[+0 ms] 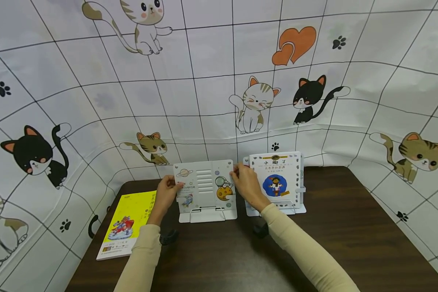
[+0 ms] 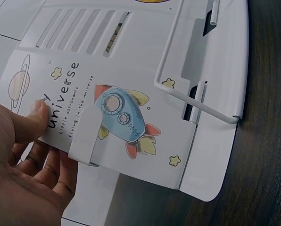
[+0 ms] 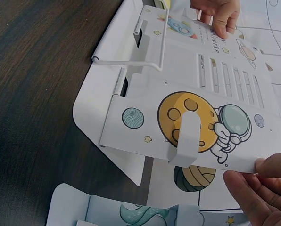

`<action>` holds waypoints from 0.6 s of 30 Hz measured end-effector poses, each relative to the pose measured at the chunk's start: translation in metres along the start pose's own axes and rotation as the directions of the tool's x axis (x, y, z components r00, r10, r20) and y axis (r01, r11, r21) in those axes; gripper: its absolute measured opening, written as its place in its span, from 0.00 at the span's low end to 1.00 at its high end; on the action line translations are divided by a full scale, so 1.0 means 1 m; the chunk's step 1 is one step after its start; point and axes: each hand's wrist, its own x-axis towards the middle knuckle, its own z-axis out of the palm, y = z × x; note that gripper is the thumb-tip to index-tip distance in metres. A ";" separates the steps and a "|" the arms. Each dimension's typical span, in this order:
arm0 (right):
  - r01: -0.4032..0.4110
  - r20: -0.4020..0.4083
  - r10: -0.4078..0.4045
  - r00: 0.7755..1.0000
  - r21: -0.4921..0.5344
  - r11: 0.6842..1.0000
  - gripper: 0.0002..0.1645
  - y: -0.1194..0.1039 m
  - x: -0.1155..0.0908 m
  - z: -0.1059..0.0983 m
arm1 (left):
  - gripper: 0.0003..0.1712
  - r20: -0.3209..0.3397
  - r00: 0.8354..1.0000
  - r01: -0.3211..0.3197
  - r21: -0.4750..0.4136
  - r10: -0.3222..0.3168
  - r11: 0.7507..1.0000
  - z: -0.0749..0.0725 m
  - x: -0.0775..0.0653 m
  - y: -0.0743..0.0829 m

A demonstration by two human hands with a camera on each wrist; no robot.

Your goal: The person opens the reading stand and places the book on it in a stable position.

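A white book stand (image 1: 200, 168) printed with planets, an astronaut and a rocket stands upright on the table. My left hand (image 1: 165, 198) grips its left edge, thumb on the printed front and fingers behind, as the left wrist view shows. My right hand (image 1: 250, 184) pinches the opposite edge near the astronaut picture (image 3: 234, 123), thumb and fingers on either side of the panel. Slots run down the panel's middle. A wire page holder (image 2: 197, 104) projects at the base, and white side clips (image 3: 186, 141) sit on the front. The stand holds no book.
Close on the right, a second stand (image 1: 301, 209) bears a white picture book (image 1: 256, 182) with a blue round picture. A yellow book (image 1: 136, 209) lies flat at the table's left. Behind the dark wooden table (image 1: 219, 259) hangs a cat-print cloth (image 1: 211, 101).
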 end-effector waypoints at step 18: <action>0.091 0.116 -0.122 0.986 0.243 0.966 0.07 -0.034 -0.051 0.004 | 0.20 -0.036 0.999 0.038 0.139 -0.033 0.990 -0.063 -0.034 -0.014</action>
